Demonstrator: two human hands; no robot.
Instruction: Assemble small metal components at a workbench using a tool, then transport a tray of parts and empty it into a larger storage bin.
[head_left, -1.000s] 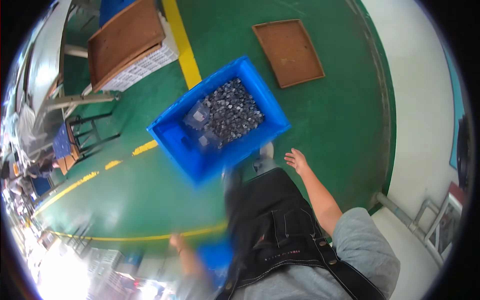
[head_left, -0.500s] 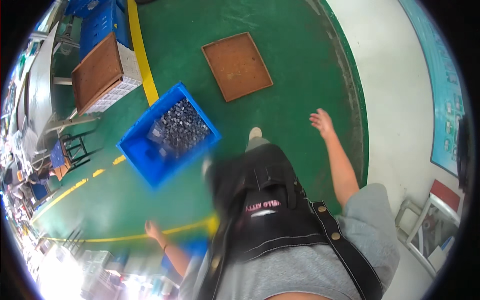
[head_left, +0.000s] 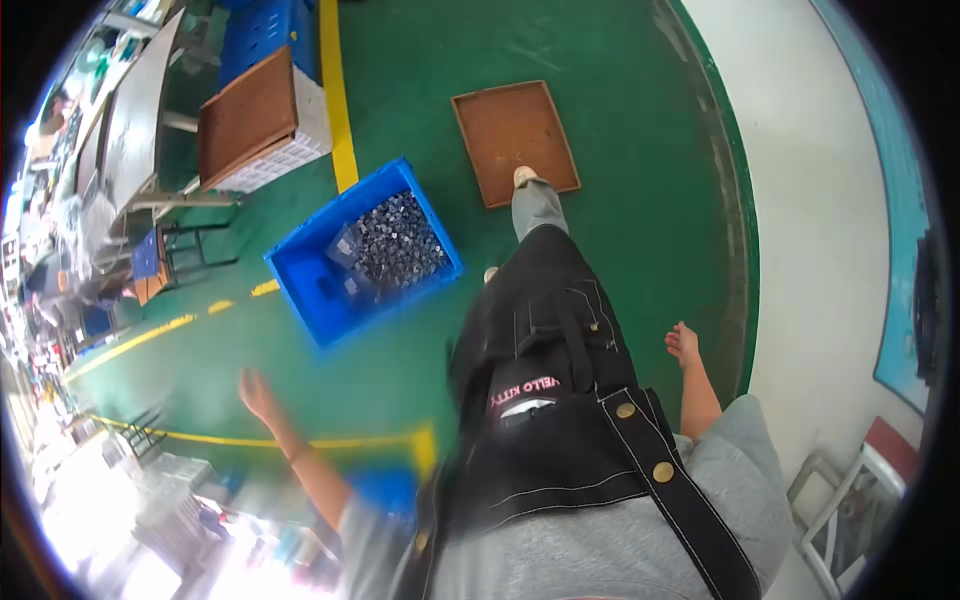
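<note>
My left hand (head_left: 258, 395) hangs out to the left over the green floor, slightly blurred, its fingers loosely stretched and holding nothing visible. To its upper right stands a blue plastic crate (head_left: 310, 318), touched by neither hand. Inside the crate lies a heap of small grey metallic-looking pieces (head_left: 398, 240), with some clear plastic among them. My right hand (head_left: 683, 343) swings out on the right side, empty, its fingers loosely parted and a little bent. Ahead, a shallow brown tray (head_left: 510, 120) lies on the floor, and my shoe (head_left: 524, 176) overlaps its near part.
At the upper left, a brown tray (head_left: 250, 120) tops a white crate (head_left: 300, 150) beside blue crates (head_left: 265, 40). Worktables (head_left: 140, 110) and a stool (head_left: 150, 265) line the left. A white wall (head_left: 800, 200) and a framed rack (head_left: 860, 510) border the right.
One leg has stepped forward to the brown floor tray. My left hand has swung forward and outward; my right hand has dropped back. The blue crate sits slightly farther right in view.
</note>
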